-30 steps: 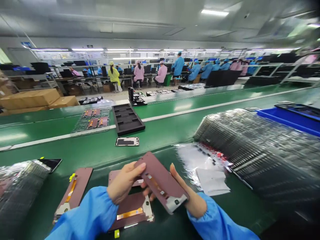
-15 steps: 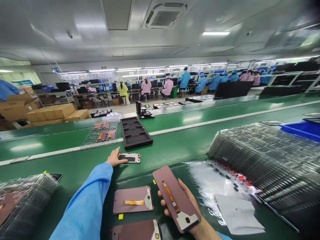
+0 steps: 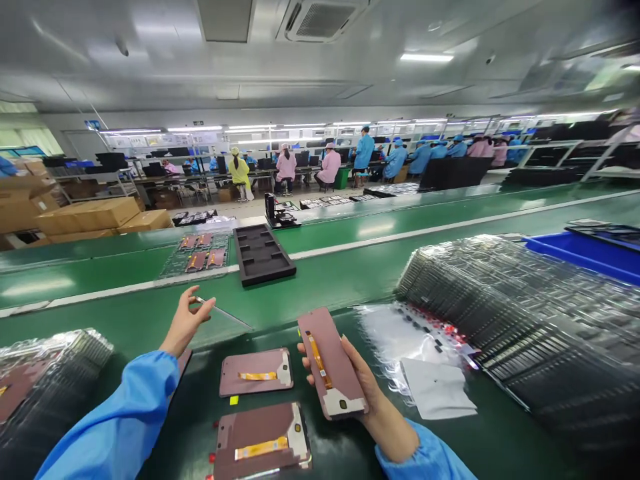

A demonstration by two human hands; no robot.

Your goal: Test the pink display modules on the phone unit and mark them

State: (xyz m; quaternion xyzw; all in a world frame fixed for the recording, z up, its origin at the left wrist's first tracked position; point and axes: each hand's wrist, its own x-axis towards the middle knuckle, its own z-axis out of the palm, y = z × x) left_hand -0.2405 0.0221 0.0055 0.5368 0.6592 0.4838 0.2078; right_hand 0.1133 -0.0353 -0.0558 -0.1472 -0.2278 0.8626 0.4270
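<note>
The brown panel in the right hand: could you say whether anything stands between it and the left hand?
Only the thin plate in the left hand juts towards the brown panel; nothing else visible stands between them.

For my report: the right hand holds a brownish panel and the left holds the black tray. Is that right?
The head view shows the left hand pinching a thin, flat piece, not the black tray, which lies apart. The right hand holds the brownish panel.

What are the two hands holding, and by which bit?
The left hand pinches a thin, flat, grey panel by one end. The right hand grips a pinkish-brown rectangular panel by its long sides.
</note>
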